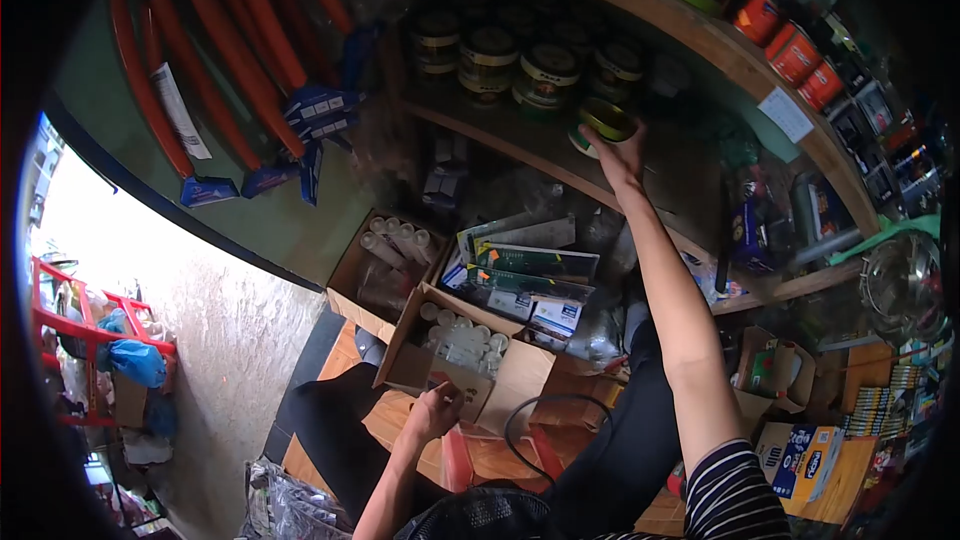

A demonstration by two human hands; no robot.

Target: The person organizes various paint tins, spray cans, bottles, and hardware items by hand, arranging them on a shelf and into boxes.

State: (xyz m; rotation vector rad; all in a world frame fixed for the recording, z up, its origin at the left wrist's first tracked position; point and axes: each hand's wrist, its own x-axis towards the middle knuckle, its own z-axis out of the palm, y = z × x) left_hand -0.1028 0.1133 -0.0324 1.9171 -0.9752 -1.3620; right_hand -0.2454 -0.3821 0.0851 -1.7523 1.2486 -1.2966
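Observation:
My right hand (622, 155) reaches up to the wooden shelf, its fingers wrapped around a round yellow-green tub (607, 120). Lower down, my left hand (437, 410) is curled closed beside the flap of an open cardboard box (478, 400). Whatever its fingers hold, if anything, is hidden. Clear plastic bottles or tubes (462, 340) fill that box. Behind the tub stand several similar round tubs (548, 75) with pale bands, in shadow on the shelf (520, 145).
Another box (365, 290) of white cylinders stands to the left, near flat green-and-white packages (530, 265). Red-orange curved handles (235, 40) hang at upper left. Red cans (795, 52) line the upper right shelf. A dark cable loop (515, 415) lies between my legs.

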